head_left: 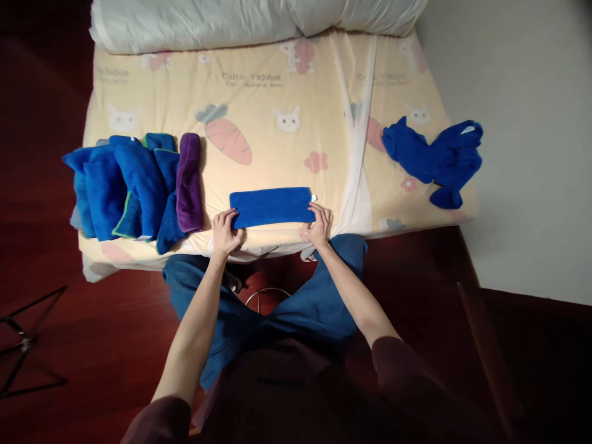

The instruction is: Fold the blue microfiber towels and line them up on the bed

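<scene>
A blue cloth [272, 208], folded into a long flat strip, lies on the bed in front of me. A small white tag sticks out at its right end. My left hand [225, 232] rests at the cloth's near left corner, fingertips on its edge and thumb spread apart below. At the near right corner my right hand [319, 227] touches the cloth with its fingertips, its thumb also apart. Left of my left hand lies a rolled or folded purple cloth [189, 182]. Beside that is a pile of blue cloths [104, 194], some with green edging.
Crumpled blue cloth [437, 157] lies on the right side of the bed [277, 148], which has a rabbit-and-carrot sheet. A pale rolled quilt [208, 24] runs along the far side. A white wall [518, 154] stands at right, and dark stand legs [28, 342] at left.
</scene>
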